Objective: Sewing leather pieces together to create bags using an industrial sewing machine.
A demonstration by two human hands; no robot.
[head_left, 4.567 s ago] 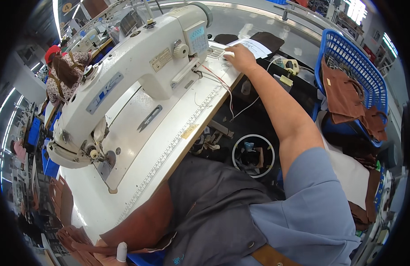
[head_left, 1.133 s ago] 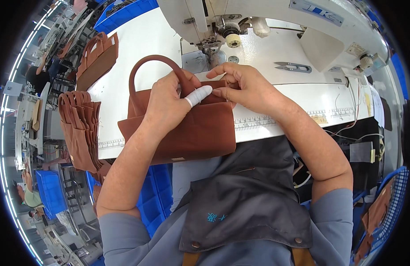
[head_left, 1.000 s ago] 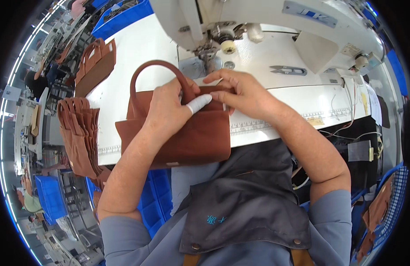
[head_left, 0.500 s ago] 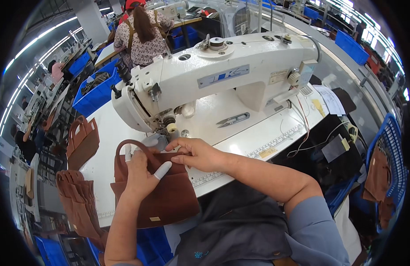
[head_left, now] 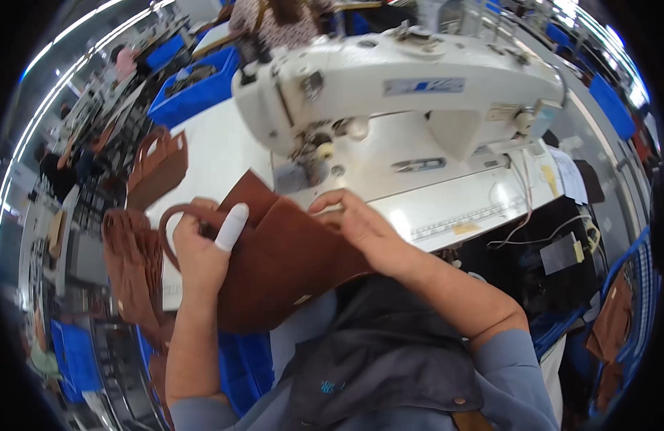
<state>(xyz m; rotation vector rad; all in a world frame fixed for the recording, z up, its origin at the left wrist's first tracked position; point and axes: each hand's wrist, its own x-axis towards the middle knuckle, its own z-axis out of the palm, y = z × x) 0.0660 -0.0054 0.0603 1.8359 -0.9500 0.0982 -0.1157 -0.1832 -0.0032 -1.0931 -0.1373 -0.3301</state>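
A brown handbag [head_left: 289, 266] hangs tilted off the near edge of the sewing table. My left hand [head_left: 202, 244] is closed on its upper left part by the looped handle [head_left: 168, 226]; a white finger cot [head_left: 233, 227] covers the thumb. Beside the bag's right upper edge is my right hand [head_left: 368, 233], index finger stretched and the others loosely bent, with a gap between them. Whether its fingertips touch the bag is hard to tell. Just beyond, the white sewing machine [head_left: 346, 82] has its needle area [head_left: 310, 161] above the bed.
Thread snips [head_left: 418, 165] lie on the machine bed. One more brown bag [head_left: 158, 169] stands at the table's left, with a stack of brown bags [head_left: 131, 258] nearer. A blue crate [head_left: 195, 86] is behind. At right hangs a blue basket [head_left: 637, 302]. A person [head_left: 278, 21] works beyond.
The handbag has come away from the needle area toward me and tilted, its right side raised. My right hand has left its pinch on the top edge. The view has shifted.
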